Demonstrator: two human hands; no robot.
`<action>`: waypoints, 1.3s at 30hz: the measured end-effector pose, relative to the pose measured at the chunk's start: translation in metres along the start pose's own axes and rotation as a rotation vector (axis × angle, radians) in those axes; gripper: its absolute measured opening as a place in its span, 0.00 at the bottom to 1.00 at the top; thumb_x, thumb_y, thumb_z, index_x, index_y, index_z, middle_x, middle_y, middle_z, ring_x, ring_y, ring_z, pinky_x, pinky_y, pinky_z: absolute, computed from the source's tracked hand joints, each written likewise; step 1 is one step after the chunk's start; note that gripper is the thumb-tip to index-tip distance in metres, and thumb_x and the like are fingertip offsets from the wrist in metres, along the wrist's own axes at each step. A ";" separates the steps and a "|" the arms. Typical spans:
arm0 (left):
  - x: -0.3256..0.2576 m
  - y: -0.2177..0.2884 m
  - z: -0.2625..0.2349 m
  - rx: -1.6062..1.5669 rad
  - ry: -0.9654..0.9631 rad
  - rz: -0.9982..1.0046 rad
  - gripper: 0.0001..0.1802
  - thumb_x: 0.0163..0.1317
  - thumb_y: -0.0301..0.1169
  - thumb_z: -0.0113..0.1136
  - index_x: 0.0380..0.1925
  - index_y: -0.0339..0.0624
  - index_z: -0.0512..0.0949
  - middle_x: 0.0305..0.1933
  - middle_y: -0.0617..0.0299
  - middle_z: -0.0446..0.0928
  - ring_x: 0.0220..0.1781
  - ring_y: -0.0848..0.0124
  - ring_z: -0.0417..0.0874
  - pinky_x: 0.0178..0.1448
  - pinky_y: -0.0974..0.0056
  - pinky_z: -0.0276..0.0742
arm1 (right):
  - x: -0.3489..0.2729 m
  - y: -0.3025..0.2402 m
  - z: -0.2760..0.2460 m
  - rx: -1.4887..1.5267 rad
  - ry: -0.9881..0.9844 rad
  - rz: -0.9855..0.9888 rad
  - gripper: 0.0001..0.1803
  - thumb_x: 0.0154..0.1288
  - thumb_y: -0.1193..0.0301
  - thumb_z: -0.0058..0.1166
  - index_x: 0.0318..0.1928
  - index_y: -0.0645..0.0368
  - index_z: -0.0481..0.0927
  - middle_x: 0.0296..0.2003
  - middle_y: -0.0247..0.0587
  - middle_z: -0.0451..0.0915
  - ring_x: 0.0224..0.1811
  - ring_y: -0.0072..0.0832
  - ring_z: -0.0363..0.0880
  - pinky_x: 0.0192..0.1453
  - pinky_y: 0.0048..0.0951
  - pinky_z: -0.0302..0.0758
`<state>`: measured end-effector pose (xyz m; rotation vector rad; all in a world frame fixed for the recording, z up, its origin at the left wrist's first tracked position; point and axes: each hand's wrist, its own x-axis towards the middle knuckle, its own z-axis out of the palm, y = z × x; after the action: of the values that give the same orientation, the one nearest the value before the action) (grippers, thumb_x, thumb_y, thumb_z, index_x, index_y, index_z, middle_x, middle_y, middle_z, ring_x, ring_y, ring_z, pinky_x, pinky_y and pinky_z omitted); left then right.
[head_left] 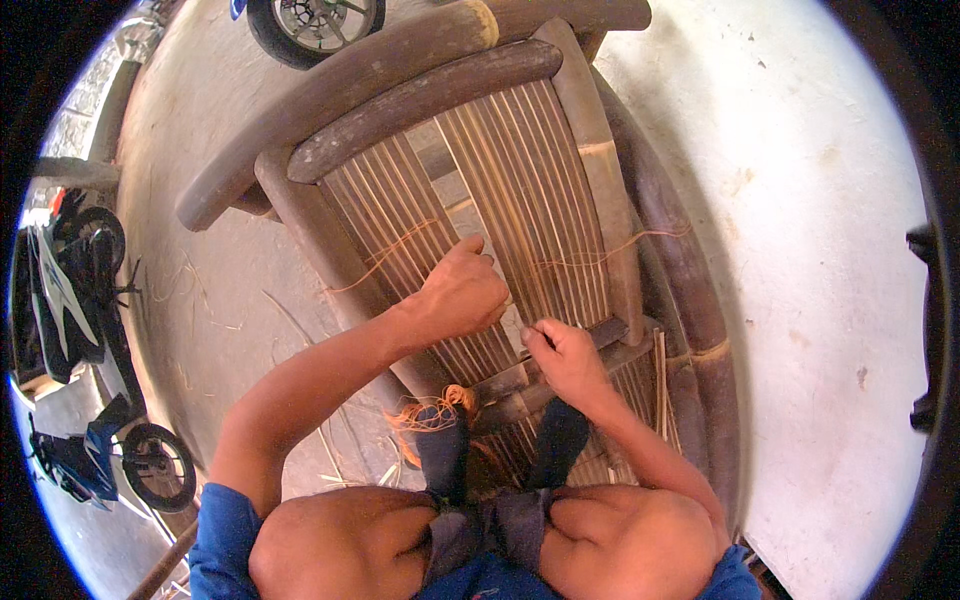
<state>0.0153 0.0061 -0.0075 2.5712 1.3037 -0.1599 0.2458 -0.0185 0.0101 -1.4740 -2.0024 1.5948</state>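
A bamboo frame (425, 110) with thick rounded poles holds a panel of narrow bamboo slats (530, 170), split by a gap down its middle. Over that gap my left hand (465, 290) is closed in a fist, knuckles up. Just below and to the right, my right hand (570, 368) pinches thumb against fingers close to the gap's lower end. What either hand grips is too small to make out. A thin orange strand (400, 243) crosses the left slats, and another orange strand (640, 240) crosses the right ones. Orange strands lie tangled (435, 408) by my left foot.
Thick bamboo poles (695, 300) run along the right, beside a broad white surface (810, 300). Motorcycles (75, 290) stand at far left, and a wheel (315, 25) shows beyond the frame. Loose thin strips (290, 318) litter the floor on the left.
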 end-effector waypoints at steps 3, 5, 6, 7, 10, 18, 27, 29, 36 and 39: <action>-0.006 -0.001 0.000 -0.150 0.111 0.006 0.15 0.64 0.47 0.63 0.25 0.53 0.85 0.29 0.63 0.83 0.42 0.61 0.86 0.69 0.46 0.66 | 0.016 0.021 0.028 0.535 -0.043 0.285 0.13 0.80 0.63 0.57 0.42 0.60 0.82 0.29 0.41 0.84 0.28 0.33 0.84 0.33 0.33 0.81; -0.012 0.000 -0.001 -0.379 0.202 0.008 0.14 0.66 0.46 0.63 0.28 0.52 0.86 0.33 0.64 0.84 0.45 0.61 0.86 0.75 0.42 0.62 | 0.018 0.028 0.047 0.920 0.042 0.408 0.11 0.81 0.64 0.54 0.46 0.60 0.82 0.32 0.36 0.84 0.31 0.28 0.85 0.34 0.30 0.83; -0.013 0.000 -0.002 -0.430 0.212 0.018 0.13 0.66 0.46 0.63 0.30 0.52 0.86 0.35 0.64 0.84 0.46 0.61 0.86 0.76 0.41 0.61 | 0.018 0.030 0.054 1.027 0.042 0.371 0.10 0.81 0.65 0.54 0.47 0.59 0.81 0.34 0.37 0.84 0.31 0.29 0.85 0.35 0.31 0.83; -0.015 0.000 -0.003 -0.474 0.185 0.018 0.13 0.67 0.46 0.63 0.31 0.52 0.86 0.37 0.64 0.84 0.48 0.61 0.86 0.77 0.40 0.59 | 0.018 0.030 0.060 1.124 0.056 0.389 0.09 0.81 0.66 0.54 0.49 0.59 0.80 0.35 0.38 0.84 0.32 0.29 0.85 0.35 0.31 0.84; -0.017 -0.001 -0.006 -0.514 0.180 0.030 0.12 0.63 0.43 0.65 0.33 0.51 0.89 0.38 0.63 0.83 0.47 0.61 0.86 0.79 0.41 0.59 | 0.017 0.029 0.065 1.359 0.043 0.413 0.14 0.82 0.61 0.51 0.54 0.58 0.79 0.37 0.39 0.85 0.33 0.33 0.86 0.36 0.38 0.88; -0.025 -0.005 -0.008 -0.432 0.160 0.147 0.14 0.65 0.44 0.64 0.46 0.59 0.90 0.48 0.61 0.83 0.55 0.57 0.84 0.80 0.36 0.58 | 0.001 0.032 0.059 1.512 -0.153 0.435 0.16 0.83 0.57 0.45 0.52 0.53 0.79 0.29 0.35 0.81 0.30 0.31 0.79 0.41 0.42 0.80; -0.031 -0.005 -0.009 -0.407 0.157 0.176 0.14 0.52 0.36 0.68 0.38 0.45 0.82 0.48 0.55 0.78 0.57 0.53 0.81 0.82 0.35 0.58 | 0.024 0.027 0.057 0.006 0.106 -0.109 0.14 0.80 0.61 0.52 0.52 0.58 0.78 0.28 0.44 0.81 0.30 0.37 0.81 0.35 0.45 0.79; -0.037 0.000 -0.010 -0.403 0.230 0.165 0.13 0.50 0.34 0.68 0.36 0.45 0.82 0.49 0.52 0.78 0.59 0.50 0.80 0.82 0.34 0.58 | 0.031 0.023 0.053 -0.290 0.080 -0.116 0.15 0.82 0.60 0.50 0.52 0.60 0.78 0.30 0.49 0.83 0.31 0.37 0.84 0.36 0.46 0.79; -0.059 0.025 -0.023 -0.565 0.413 0.143 0.09 0.47 0.30 0.66 0.30 0.41 0.82 0.46 0.54 0.76 0.59 0.51 0.79 0.82 0.36 0.64 | 0.022 -0.018 0.021 0.054 0.274 -0.144 0.28 0.85 0.50 0.41 0.70 0.57 0.73 0.36 0.60 0.88 0.35 0.49 0.90 0.39 0.46 0.84; -0.067 0.029 -0.024 -0.590 0.397 0.175 0.12 0.51 0.32 0.67 0.36 0.41 0.83 0.51 0.52 0.78 0.61 0.51 0.79 0.82 0.37 0.63 | 0.015 -0.043 -0.015 0.534 0.279 -0.339 0.34 0.86 0.48 0.37 0.76 0.63 0.66 0.49 0.55 0.88 0.44 0.39 0.91 0.46 0.36 0.85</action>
<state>-0.0018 -0.0555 0.0350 2.2325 1.0209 0.6939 0.2237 0.0062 0.0454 -1.0230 -1.4275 1.5153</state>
